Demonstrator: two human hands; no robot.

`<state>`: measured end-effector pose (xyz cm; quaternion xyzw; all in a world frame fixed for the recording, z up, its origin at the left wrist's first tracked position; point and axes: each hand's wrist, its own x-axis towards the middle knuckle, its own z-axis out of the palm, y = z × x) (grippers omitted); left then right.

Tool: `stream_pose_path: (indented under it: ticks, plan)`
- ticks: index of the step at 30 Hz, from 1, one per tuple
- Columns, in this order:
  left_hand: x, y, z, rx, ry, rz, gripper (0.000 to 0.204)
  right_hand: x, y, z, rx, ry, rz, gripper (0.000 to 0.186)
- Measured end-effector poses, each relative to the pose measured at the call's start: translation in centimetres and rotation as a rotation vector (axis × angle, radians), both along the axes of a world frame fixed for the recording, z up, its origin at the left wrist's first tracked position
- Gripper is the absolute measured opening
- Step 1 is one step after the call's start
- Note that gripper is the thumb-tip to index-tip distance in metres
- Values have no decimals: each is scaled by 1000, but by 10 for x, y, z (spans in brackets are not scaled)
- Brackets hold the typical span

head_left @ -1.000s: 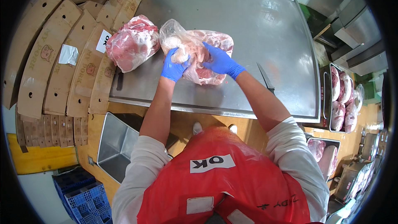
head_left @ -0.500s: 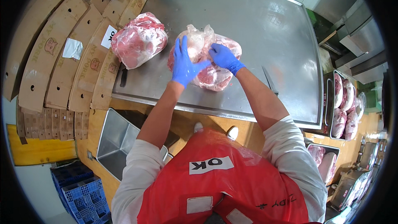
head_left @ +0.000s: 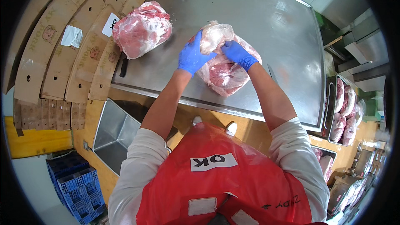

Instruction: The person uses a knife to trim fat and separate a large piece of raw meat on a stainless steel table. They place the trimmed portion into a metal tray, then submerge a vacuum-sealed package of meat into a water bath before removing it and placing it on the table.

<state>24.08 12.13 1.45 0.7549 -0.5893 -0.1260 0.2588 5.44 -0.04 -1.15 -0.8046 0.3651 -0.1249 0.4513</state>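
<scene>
A large cut of raw pork (head_left: 225,75) lies on the steel table, with clear plastic wrap (head_left: 216,35) bunched over its far side. My left hand (head_left: 193,56), in a blue glove, grips the left of the wrap, its fingers partly hidden behind it and the thumb pointing right. Gloved likewise, my right hand (head_left: 239,55) is closed on the wrap from the right, fingers curled under. A second pork cut (head_left: 142,30) sits unwrapped to the left. Beside that cut lies a black knife handle (head_left: 123,66). Another knife's blade (head_left: 271,73) shows past my right forearm.
The steel table (head_left: 287,87) has a raised rim. Cardboard boxes (head_left: 58,54) are stacked at the left. An empty metal bin (head_left: 114,131) stands on the floor near blue pallets (head_left: 83,193). Metal tubs of meat (head_left: 343,108) are at the right.
My left hand has gone from spread fingers to gripping the wrap's left side. The pork and both hands appear farther right, while the whole view has shifted slightly.
</scene>
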Motion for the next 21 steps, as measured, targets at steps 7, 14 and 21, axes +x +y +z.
stream_pose_path:
  ticks: [7,14,21]
  plan:
    - [-2,-1,-32,-224,29,-37,121,-16,26,10,-94,11,-29,62]
    - [-45,60,-133,-259,449,354,76,-1,17,1,-272,183,-14,64]
    - [-48,65,-140,-233,1288,452,17,-5,11,7,-215,293,32,69]
